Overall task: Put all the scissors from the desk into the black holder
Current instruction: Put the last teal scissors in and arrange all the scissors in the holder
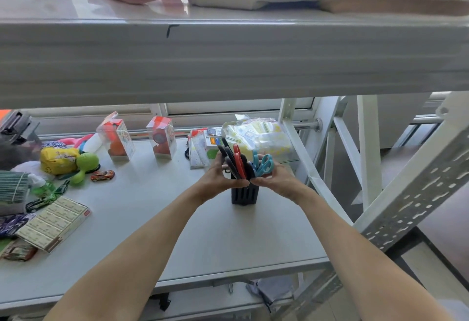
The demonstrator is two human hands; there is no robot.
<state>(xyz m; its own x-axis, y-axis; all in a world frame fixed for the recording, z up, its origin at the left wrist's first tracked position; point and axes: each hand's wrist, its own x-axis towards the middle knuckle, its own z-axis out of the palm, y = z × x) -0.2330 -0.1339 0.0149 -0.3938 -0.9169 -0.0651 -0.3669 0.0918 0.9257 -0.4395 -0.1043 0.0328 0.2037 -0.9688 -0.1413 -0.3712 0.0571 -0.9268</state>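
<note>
A black slotted holder (244, 196) stands upright on the grey desk (208, 239), right of centre. Several scissors stick out of its top, handles up: black-handled scissors (225, 152), red-handled scissors (238, 160) and teal-handled scissors (265, 164). My left hand (218, 177) curls round the black and red handles from the left. My right hand (275, 177) curls round the teal handles from the right. The thumbs of both hands meet over the holder's rim, which they hide.
A clear bin of stationery (258, 135) stands just behind the holder. Two clear toy boxes (162, 138), a yellow pouch (57, 159), a green maraca (85, 164), toy cars (102, 175) and a flat carton (54, 224) lie to the left. A shelf (228, 62) hangs overhead; a slanted rack post (416, 183) stands at right.
</note>
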